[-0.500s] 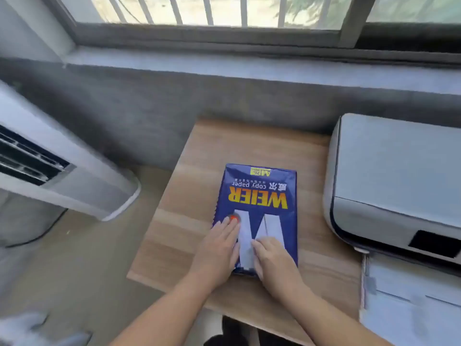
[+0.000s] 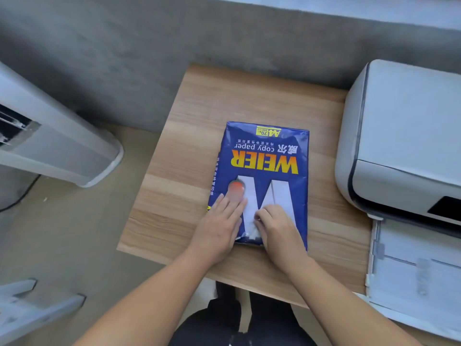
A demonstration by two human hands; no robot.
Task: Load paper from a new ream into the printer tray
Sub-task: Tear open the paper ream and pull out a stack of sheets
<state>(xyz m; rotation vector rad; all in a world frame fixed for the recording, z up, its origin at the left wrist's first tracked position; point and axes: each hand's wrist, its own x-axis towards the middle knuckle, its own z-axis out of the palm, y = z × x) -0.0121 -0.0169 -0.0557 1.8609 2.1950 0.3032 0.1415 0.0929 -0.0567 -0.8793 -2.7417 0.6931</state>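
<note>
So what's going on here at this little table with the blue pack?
A person is opening a blue ream of copy paper lying flat on the wooden table. The left hand presses on the wrapper while the right hand picks at its near end, where it looks torn. The printer sits to the right, its paper tray pulled out.

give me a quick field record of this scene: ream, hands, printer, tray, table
ream: blue wrapped ream lying flat on the table, near end of the wrapper torn, white showing
left hand: left hand flat on the ream's near left corner, fingers spread
right hand: right hand curled at the torn edge, pinching the wrapper
printer: white printer to the right of the ream, lid closed
tray: paper tray pulled out in front of the printer
table: wooden table
</note>
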